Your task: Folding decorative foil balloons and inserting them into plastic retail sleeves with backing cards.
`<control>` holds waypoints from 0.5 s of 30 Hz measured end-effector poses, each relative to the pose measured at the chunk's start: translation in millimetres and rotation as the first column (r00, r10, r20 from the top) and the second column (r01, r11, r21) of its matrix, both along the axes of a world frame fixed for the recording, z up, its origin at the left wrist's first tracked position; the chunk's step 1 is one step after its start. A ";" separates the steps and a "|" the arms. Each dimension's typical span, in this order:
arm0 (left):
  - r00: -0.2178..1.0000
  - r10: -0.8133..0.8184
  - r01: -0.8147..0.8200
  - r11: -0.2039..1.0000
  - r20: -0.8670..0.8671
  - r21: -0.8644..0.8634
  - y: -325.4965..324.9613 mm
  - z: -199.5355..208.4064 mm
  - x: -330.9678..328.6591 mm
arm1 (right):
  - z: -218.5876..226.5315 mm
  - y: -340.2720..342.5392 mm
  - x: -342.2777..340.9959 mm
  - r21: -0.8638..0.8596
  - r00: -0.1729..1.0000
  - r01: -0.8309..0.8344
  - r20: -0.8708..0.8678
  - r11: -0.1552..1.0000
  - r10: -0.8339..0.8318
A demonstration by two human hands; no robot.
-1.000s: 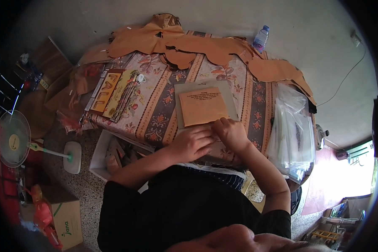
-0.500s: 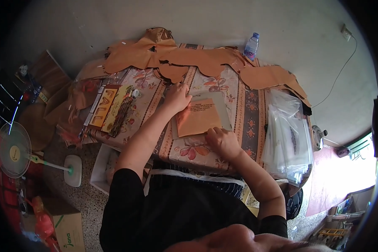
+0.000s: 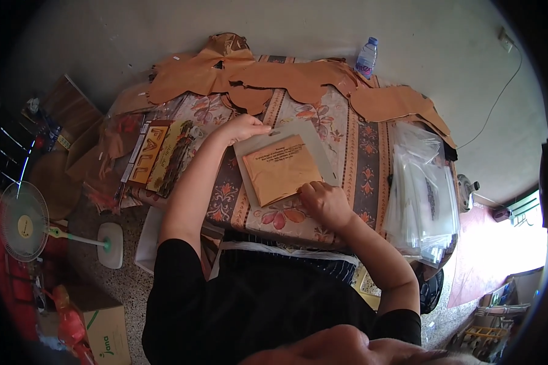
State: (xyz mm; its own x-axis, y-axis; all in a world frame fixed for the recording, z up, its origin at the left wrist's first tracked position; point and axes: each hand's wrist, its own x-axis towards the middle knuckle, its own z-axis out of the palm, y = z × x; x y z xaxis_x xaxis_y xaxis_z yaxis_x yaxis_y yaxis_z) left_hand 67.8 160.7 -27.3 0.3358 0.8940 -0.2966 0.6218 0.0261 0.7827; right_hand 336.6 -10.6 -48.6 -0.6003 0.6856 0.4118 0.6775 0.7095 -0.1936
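Note:
A frosted clear plastic bag (image 3: 315, 141) lies slightly tilted on the table in front of me. Inside it sits a folded orange-brown sheet (image 3: 280, 173), seen through small dark print. My left hand (image 3: 245, 128) pinches the bag's upper left corner, close to its hang slot. At the lower right, my right hand (image 3: 326, 205) has its fingers closed on the bag's edge, beside the sheet's corner; the fingertips are partly hidden.
Brown cut-out sheets (image 3: 286, 79) spread along the table's far side, near a water bottle (image 3: 366, 58). Clear bags (image 3: 423, 194) are stacked at right. Packaged decorations (image 3: 158, 158) lie left on the flowered tablecloth (image 3: 222, 194). A fan (image 3: 24, 222) stands left, above a cardboard box (image 3: 108, 334).
My left hand has shifted left and away from me to the bag's corner, uncovering the hang slot. The bag has moved left and turned counterclockwise. My right hand stays at its lower right.

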 end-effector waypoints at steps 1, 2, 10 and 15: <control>1.000 -0.001 0.001 1.000 -0.001 -0.002 -1.7 2.8 1.8 | -1.0 -0.2 0.6 0.010 1.000 -0.002 -0.004 1.000 0.002; 1.000 0.010 -0.010 1.000 0.023 -0.018 -4.6 7.6 4.6 | -1.4 -0.8 0.8 0.010 1.000 -0.002 -0.005 1.000 0.002; 0.994 -0.042 0.051 0.995 -0.106 0.087 -9.2 4.3 10.8 | -5.9 -1.1 -2.0 0.022 1.000 0.004 -0.030 1.000 -0.003; 0.975 0.122 0.027 0.769 -0.188 0.639 -58.2 9.5 24.4 | -3.1 -2.6 -0.7 0.070 0.999 0.016 -0.030 0.997 -0.014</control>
